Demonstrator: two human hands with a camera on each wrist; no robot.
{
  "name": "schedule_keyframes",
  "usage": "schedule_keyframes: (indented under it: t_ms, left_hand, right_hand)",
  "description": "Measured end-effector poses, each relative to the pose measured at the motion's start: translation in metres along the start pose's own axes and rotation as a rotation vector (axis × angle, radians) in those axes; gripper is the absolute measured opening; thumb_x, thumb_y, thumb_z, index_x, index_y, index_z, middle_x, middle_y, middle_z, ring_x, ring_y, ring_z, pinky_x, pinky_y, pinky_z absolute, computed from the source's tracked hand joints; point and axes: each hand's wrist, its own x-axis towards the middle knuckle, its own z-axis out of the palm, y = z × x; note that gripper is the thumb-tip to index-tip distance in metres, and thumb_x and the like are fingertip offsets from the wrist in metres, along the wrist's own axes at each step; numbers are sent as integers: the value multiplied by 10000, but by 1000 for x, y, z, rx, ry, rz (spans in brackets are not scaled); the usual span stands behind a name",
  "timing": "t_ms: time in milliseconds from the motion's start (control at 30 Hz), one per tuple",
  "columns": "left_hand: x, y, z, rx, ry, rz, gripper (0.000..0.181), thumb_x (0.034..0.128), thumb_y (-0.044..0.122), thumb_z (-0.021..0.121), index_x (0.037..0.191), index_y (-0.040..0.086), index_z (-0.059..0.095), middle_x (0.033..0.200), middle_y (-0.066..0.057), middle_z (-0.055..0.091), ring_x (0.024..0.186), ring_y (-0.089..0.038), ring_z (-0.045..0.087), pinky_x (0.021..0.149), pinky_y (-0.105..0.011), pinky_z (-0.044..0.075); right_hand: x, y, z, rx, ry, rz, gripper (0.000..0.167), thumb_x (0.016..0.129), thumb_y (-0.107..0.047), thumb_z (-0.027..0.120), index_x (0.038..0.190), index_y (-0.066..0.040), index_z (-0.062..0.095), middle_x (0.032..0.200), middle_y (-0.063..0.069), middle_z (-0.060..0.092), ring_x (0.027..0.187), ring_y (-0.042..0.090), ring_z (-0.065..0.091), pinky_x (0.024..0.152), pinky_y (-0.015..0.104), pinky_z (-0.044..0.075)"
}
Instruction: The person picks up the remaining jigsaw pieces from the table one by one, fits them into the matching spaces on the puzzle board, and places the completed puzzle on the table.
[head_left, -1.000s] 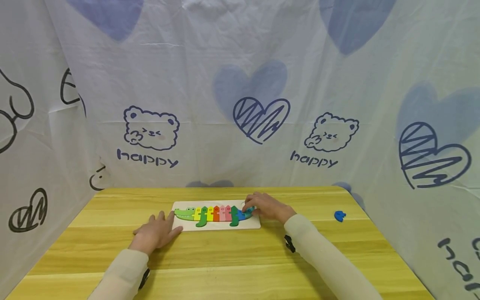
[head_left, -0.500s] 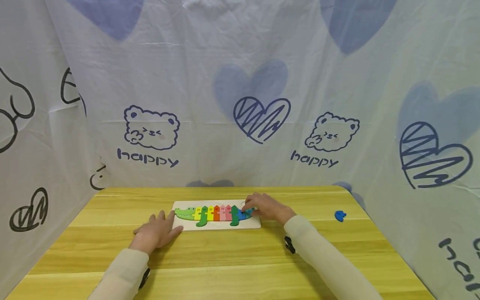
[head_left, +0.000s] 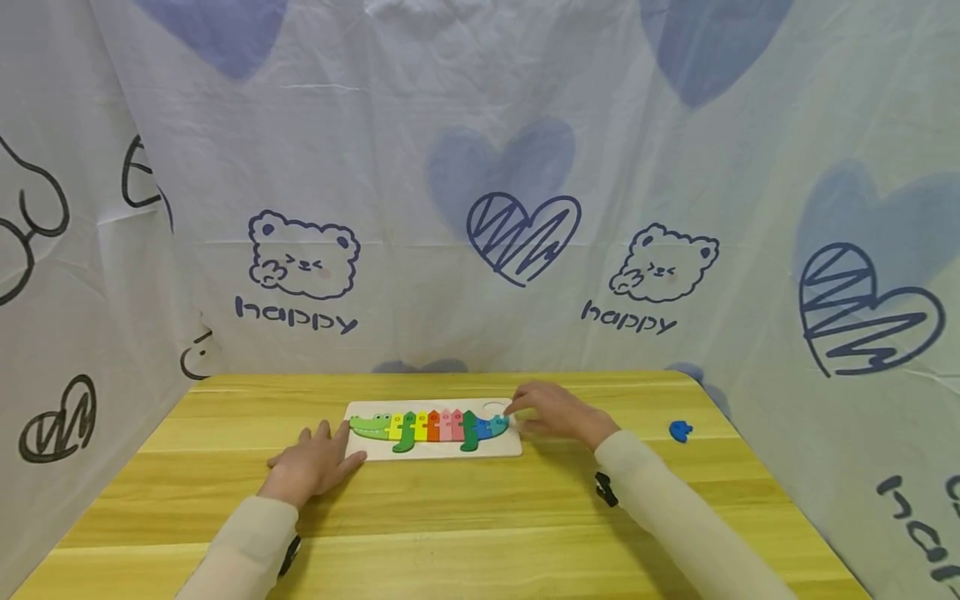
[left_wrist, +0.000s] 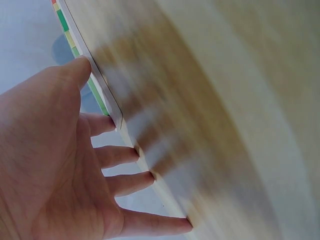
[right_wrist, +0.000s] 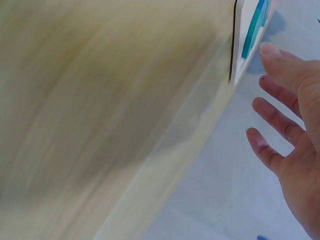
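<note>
A white puzzle board lies on the table, bearing a crocodile of coloured pieces. Its green head is at the left and its blue tail piece at the right. My left hand rests at the board's left end, fingers spread. In the left wrist view its thumb touches the board's edge and the fingertips meet the table. My right hand is just over the board's right end, beside the tail. In the right wrist view its fingers are loosely bent, with nothing between them.
A loose blue piece lies on the wooden table, to the right of my right hand. A circular outline shows at the board's upper right. White printed cloth hangs behind the table and along its sides.
My right hand has let go of the tail piece and drawn back a little to the right, uncovering the tail and the circular outline. My left hand and the board stay in place.
</note>
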Motion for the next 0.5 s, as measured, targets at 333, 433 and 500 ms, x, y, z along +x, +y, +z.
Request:
schedule_keyframes:
  t_ms: [333,433,500]
  left_hand:
    - [1,0,0,-4,1,1,745,1070,546,426,1597,28,335,1601,-377,304,1444,-645,296,775,-903,416]
    - [1,0,0,-5,1,0,744,1071,547,423,1598,30,334,1599,-378,305,1445,-644,294,770,-903,417]
    - [1,1,0,-4,1,0,744,1071,547,420,1599,30,332,1600,-377,304,1446,-643,293,770,-903,416]
  right_hand:
    - [-58,40,-10,-5,11,96,368,901,-188,806,1250,-87,742,1214,78,716,1110,281,658,1004,498,560]
    - [-79,53,-13,-11,34,91,358,898,-174,805,1236,-73,743,1200,86,715,1096,301,657,977,516,561]
    - [-93,62,-15,-13,46,98,348,898,-159,801,1227,-63,744,1194,94,716,1088,313,656,964,525,560]
